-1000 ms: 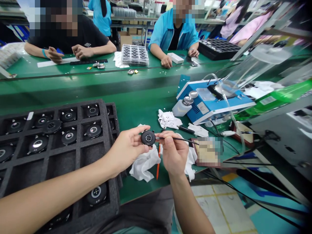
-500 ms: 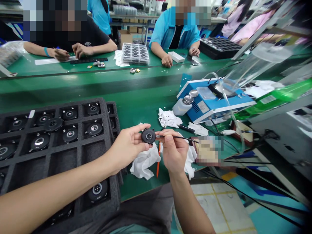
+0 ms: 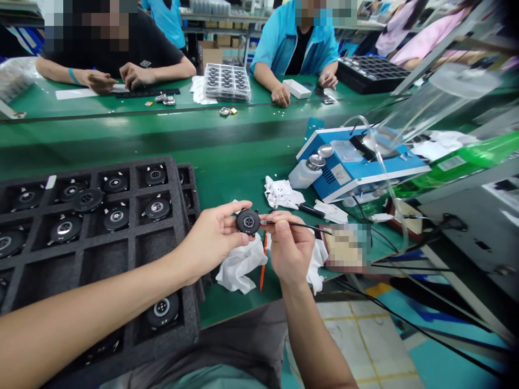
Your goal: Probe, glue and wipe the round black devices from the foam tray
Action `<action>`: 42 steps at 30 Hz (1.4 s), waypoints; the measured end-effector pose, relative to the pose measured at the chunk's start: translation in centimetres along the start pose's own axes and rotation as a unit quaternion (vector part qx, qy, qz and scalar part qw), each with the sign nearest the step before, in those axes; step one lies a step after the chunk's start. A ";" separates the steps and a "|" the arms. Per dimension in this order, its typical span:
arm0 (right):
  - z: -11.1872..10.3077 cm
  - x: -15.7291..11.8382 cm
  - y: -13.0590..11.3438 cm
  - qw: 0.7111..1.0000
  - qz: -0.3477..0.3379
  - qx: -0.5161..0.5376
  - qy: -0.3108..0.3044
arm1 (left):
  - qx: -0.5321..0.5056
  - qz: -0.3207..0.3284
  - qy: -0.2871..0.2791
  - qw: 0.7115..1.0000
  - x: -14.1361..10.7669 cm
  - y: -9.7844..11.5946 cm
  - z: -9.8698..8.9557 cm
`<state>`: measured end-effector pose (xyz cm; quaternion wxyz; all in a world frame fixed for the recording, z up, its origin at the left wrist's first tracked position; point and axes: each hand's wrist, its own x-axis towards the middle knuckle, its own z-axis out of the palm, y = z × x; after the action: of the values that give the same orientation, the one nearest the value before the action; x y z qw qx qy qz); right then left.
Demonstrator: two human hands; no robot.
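Note:
Between the thumb and fingers of my left hand (image 3: 219, 232) is a round black smartwatch body (image 3: 248, 222), its sensor side facing up. My right hand (image 3: 292, 246) pinches a thin black cable-like tool (image 3: 306, 225) with a pale tip. That tip points left and meets the watch body's right edge; whether it touches cannot be made out. Below the hands lie a crumpled white cloth (image 3: 243, 265) and an orange stick (image 3: 263, 270). To the left, a dark foam tray (image 3: 101, 265) holds several similar watch bodies (image 3: 157, 207) in its compartments.
A white pump bottle (image 3: 304, 174) stands by a blue machine (image 3: 344, 173). White wipes (image 3: 284, 192) and a black pen-like tool (image 3: 311, 210) lie near it. A green bottle (image 3: 458, 162) leans at right. Two people work across the bench, near a clear compartment box (image 3: 227, 84).
The camera view has shifted slightly. Both hands keep their hold, with the tool still at the watch body's edge. Across the bench, one person's hands have moved a little.

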<state>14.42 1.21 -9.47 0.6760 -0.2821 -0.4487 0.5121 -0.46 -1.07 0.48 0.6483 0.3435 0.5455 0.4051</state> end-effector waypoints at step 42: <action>0.0 0.7 0.9 0.999 -0.015 0.037 -0.024 | 0.036 0.005 -0.002 0.999 0.2 0.3 -0.4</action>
<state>14.09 2.20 -10.00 0.6827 -0.2378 -0.4492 0.5250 -0.85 -0.73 0.56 0.6344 0.3701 0.5566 0.3882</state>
